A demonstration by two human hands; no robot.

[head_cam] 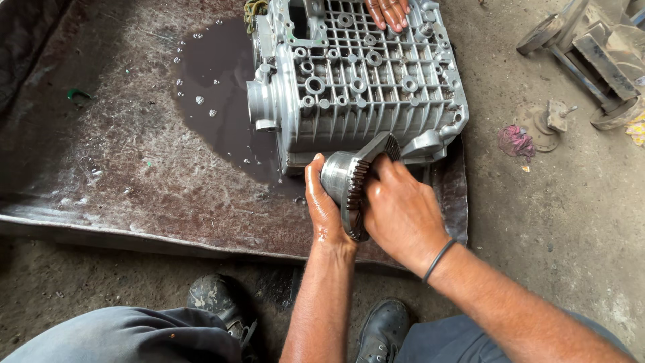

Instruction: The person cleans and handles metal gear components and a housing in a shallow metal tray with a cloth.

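We grip a toothed steel gear (353, 191) with both hands, just in front of the ribbed aluminium housing (363, 81), its rim touching the housing's near edge. Our left hand (324, 205) cups the hub, fingers curled behind it. Our right hand (402, 212) clamps the toothed rim, fingers wrapped closed. Another person's fingers (388, 13) rest on the housing's far side. Left of the housing, a wet puddle (215, 94) lies on the metal sheet (121, 175).

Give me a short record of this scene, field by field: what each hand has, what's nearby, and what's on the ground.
Left hand: cups the hub of the toothed gear
Right hand: grips the gear's rim
Gear position: against the near edge of the ribbed metal casing
Another person's hand: resting on the casing's far edge
Surface: wet metal sheet with a dark puddle
Nearby: pink rag, metal parts
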